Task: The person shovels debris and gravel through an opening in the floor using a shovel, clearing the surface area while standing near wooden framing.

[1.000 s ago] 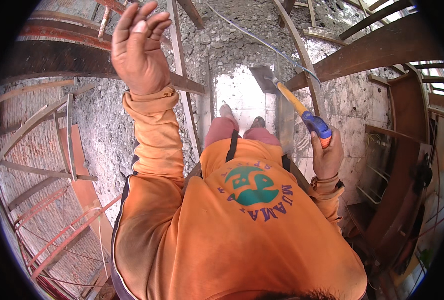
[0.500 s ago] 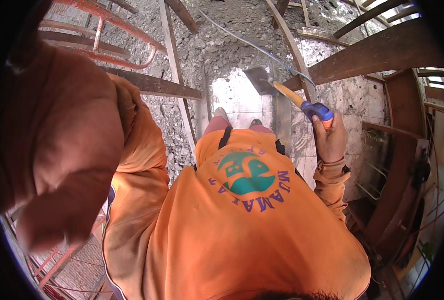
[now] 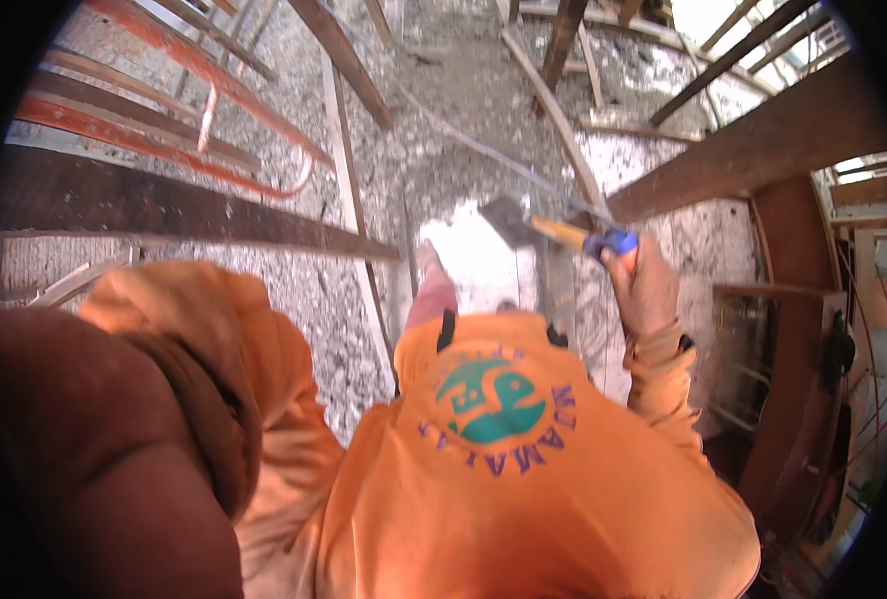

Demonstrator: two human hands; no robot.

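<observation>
My right hand [image 3: 647, 288] is closed around the blue and orange grip of a shovel [image 3: 561, 232]. Its yellow shaft points away to the left, down to a flat grey blade [image 3: 508, 220] near a bright patch of floor ahead of my feet. My left hand [image 3: 114, 469] looms large and dark at the lower left, very near the camera. Its fingers are out of sight, so whether it holds anything does not show. An orange sleeve [image 3: 194, 319] bends beside it.
Grey rubble [image 3: 434, 150] covers the floor ahead. A dark wooden beam [image 3: 184, 210] and an orange-red metal frame [image 3: 209, 80] stand at left. Another thick beam [image 3: 733, 160] crosses at right, near brown panels [image 3: 803, 240]. A thin pale hose or cable [image 3: 493, 155] runs over the rubble.
My left hand has dropped lower and nearer the picture's bottom left, baring the beam and frame there. My right hand keeps its hold on the shovel, which has shifted slightly. The view has tilted.
</observation>
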